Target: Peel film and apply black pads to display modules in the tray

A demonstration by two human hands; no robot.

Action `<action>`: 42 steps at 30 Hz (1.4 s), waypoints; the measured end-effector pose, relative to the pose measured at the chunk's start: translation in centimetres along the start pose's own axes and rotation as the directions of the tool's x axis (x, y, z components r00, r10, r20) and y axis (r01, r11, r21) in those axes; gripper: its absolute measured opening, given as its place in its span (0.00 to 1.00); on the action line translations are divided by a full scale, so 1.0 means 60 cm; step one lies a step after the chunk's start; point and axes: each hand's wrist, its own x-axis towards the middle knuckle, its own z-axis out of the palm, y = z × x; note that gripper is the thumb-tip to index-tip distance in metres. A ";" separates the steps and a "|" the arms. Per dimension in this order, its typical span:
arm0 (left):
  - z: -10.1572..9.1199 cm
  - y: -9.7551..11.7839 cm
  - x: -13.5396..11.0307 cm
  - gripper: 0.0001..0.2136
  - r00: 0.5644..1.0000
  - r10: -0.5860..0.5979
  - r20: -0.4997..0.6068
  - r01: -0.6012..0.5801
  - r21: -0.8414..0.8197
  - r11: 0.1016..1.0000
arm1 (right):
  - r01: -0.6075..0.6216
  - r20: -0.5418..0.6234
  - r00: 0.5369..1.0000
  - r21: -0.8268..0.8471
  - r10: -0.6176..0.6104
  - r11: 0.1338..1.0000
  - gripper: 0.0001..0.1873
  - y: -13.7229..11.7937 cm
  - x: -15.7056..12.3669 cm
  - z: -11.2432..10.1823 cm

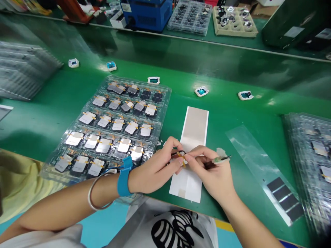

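Amber-taped black strip (181,158) sat at lower centre, pinched in the closed grip of the left hand (157,168); the right hand (209,174) touched it, its grip closed on tweezers (222,158), above a white paper sheet (193,134) on the green bench (219,203).

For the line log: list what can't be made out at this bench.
Small part between the left hand and right hand: head view, fingers hide most of it.
Pale scrap at the right hand's fingertips: head view, too blurred to identify.
Stacked tray: head view, cut off by the right edge.
Blue machine: head view, cut off by the top edge.
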 end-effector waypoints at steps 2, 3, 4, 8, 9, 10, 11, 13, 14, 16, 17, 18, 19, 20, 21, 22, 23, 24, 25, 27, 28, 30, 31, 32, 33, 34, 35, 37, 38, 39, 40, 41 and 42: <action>0.001 0.000 0.001 0.04 1.000 -0.007 -0.005 0.007 0.010 1.000 | 0.027 -0.011 1.000 -0.023 -0.028 0.999 0.08 -0.001 -0.001 0.002; 0.001 -0.001 0.001 0.05 1.000 -0.011 -0.011 0.012 0.023 1.000 | 0.035 -0.016 0.999 -0.031 -0.035 0.999 0.08 -0.002 -0.001 0.002; 0.002 -0.001 0.001 0.05 1.000 -0.014 -0.019 0.014 0.035 0.999 | 0.041 -0.022 0.999 -0.036 -0.042 0.998 0.08 -0.002 -0.001 0.003; 0.002 -0.002 0.002 0.06 1.000 -0.009 -0.014 0.009 0.007 1.000 | 0.049 -0.046 0.998 -0.049 -0.051 0.998 0.09 -0.003 -0.004 0.007; 0.002 -0.002 0.002 0.06 1.000 -0.006 0.002 0.006 -0.010 1.000 | 0.048 -0.052 0.997 -0.050 -0.050 0.998 0.09 -0.002 -0.005 0.008; 0.001 -0.002 0.003 0.06 1.000 -0.004 0.018 0.004 -0.024 1.000 | 0.044 -0.056 0.997 -0.049 -0.047 0.998 0.10 -0.002 -0.005 0.009; 0.001 -0.002 0.004 0.06 1.000 -0.004 0.030 0.005 -0.031 1.000 | 0.039 -0.061 0.997 -0.046 -0.042 0.998 0.10 -0.002 -0.006 0.010; -0.001 -0.003 0.005 0.06 0.999 -0.012 0.039 0.013 -0.019 1.000 | 0.021 -0.065 0.998 -0.033 -0.023 0.999 0.11 -0.002 -0.004 0.012; -0.001 -0.003 0.006 0.05 0.999 -0.014 0.035 0.014 -0.005 1.000 | 0.003 -0.059 0.998 -0.027 -0.005 1.000 0.11 -0.002 -0.003 0.011; -0.002 -0.004 0.008 0.05 0.999 -0.011 0.034 0.010 0.019 1.000 | -0.034 -0.051 0.998 -0.015 0.033 0.999 0.11 -0.003 -0.001 0.006; -0.003 -0.004 0.009 0.05 0.999 -0.010 0.039 0.009 0.023 1.000 | -0.039 -0.056 0.998 -0.008 0.039 0.999 0.11 -0.003 -0.001 0.002; -0.004 -0.004 0.009 0.04 0.999 -0.013 0.045 0.012 0.024 1.000 | -0.027 -0.067 0.997 -0.001 0.027 1.000 0.11 -0.004 -0.003 -0.004; -0.004 -0.004 0.009 0.04 0.999 -0.020 0.050 0.019 0.032 0.999 | 0.005 -0.089 0.996 0.001 -0.005 1.000 0.12 -0.004 -0.007 -0.011; -0.005 -0.003 0.009 0.04 0.998 -0.024 0.052 0.021 0.060 0.998 | 0.055 -0.119 0.991 -0.006 -0.055 0.998 0.14 -0.003 -0.014 -0.019; -0.005 -0.002 0.009 0.03 0.998 -0.023 0.052 0.017 0.113 0.993 | 0.106 -0.150 0.983 -0.030 -0.110 0.994 0.17 -0.002 -0.024 -0.026; -0.005 0.000 0.008 0.03 0.998 -0.019 0.054 0.009 0.185 0.983 | 0.148 -0.173 0.972 -0.069 -0.158 0.987 0.19 0.001 -0.036 -0.033; -0.004 0.003 0.007 0.03 0.998 -0.017 0.062 0.000 0.269 0.963 | 0.171 -0.180 0.965 -0.108 -0.189 0.979 0.19 0.003 -0.051 -0.038; -0.003 0.005 0.006 0.03 0.996 -0.025 0.082 -0.005 0.350 0.937 | 0.178 -0.170 0.965 -0.133 -0.200 0.975 0.19 0.007 -0.067 -0.042; -0.002 0.008 0.005 0.03 0.993 -0.046 0.110 -0.005 0.421 0.907 | 0.171 -0.145 0.971 -0.148 -0.192 0.974 0.18 0.010 -0.084 -0.044; 0.002 0.012 0.003 0.04 0.978 -0.111 0.176 0.003 0.522 0.853 | 0.134 -0.076 0.986 -0.157 -0.147 0.979 0.13 0.019 -0.117 -0.042; 0.005 0.013 0.002 0.04 0.969 -0.137 0.203 0.001 0.556 0.831 | 0.111 -0.061 0.991 -0.164 -0.122 0.980 0.10 0.024 -0.131 -0.038; 0.009 0.014 0.001 0.05 0.958 -0.165 0.235 -0.008 0.595 0.804 | 0.065 -0.094 0.992 -0.184 -0.083 0.981 0.04 0.034 -0.154 -0.027; 0.010 0.013 0.000 0.05 0.957 -0.169 0.234 -0.007 0.604 0.797 | 0.050 -0.130 0.989 -0.193 -0.076 0.980 0.03 0.039 -0.162 -0.021; 0.011 0.012 0.000 0.05 0.959 -0.170 0.226 -0.001 0.605 0.796 | 0.043 -0.169 0.983 -0.190 -0.076 0.981 0.03 0.044 -0.168 -0.015; 0.012 0.011 0.000 0.05 0.962 -0.171 0.214 0.008 0.603 0.798 | 0.043 -0.206 0.975 -0.184 -0.081 0.982 0.04 0.048 -0.172 -0.010; 0.012 0.010 -0.001 0.05 0.964 -0.173 0.204 0.018 0.597 0.802 | 0.049 -0.235 0.968 -0.180 -0.091 0.983 0.05 0.051 -0.175 -0.006; 0.011 0.009 -0.001 0.04 0.965 -0.174 0.196 0.025 0.592 0.806 | 0.058 -0.256 0.961 -0.175 -0.102 0.983 0.06 0.054 -0.176 -0.003; 0.011 0.008 -0.001 0.04 0.965 -0.172 0.197 0.027 0.580 0.814 | 0.080 -0.272 0.954 -0.173 -0.126 0.982 0.07 0.056 -0.177 0.000; 0.011 0.007 -0.001 0.04 0.965 -0.170 0.199 0.025 0.577 0.816 | 0.091 -0.263 0.955 -0.175 -0.136 0.980 0.07 0.056 -0.177 0.000; 0.010 0.006 -0.001 0.04 0.966 -0.169 0.197 0.026 0.575 0.818 | 0.099 -0.251 0.958 -0.174 -0.141 0.980 0.07 0.056 -0.177 0.000; 0.010 0.005 -0.001 0.04 0.967 -0.167 0.193 0.029 0.568 0.823 | 0.101 -0.241 0.960 -0.165 -0.139 0.981 0.07 0.055 -0.176 0.000; 0.010 0.005 -0.002 0.04 0.968 -0.166 0.188 0.035 0.557 0.830 | 0.098 -0.236 0.963 -0.150 -0.132 0.984 0.07 0.054 -0.175 0.000; 0.011 0.004 -0.002 0.04 0.969 -0.164 0.182 0.040 0.542 0.839 | 0.094 -0.237 0.964 -0.136 -0.124 0.986 0.06 0.053 -0.174 0.000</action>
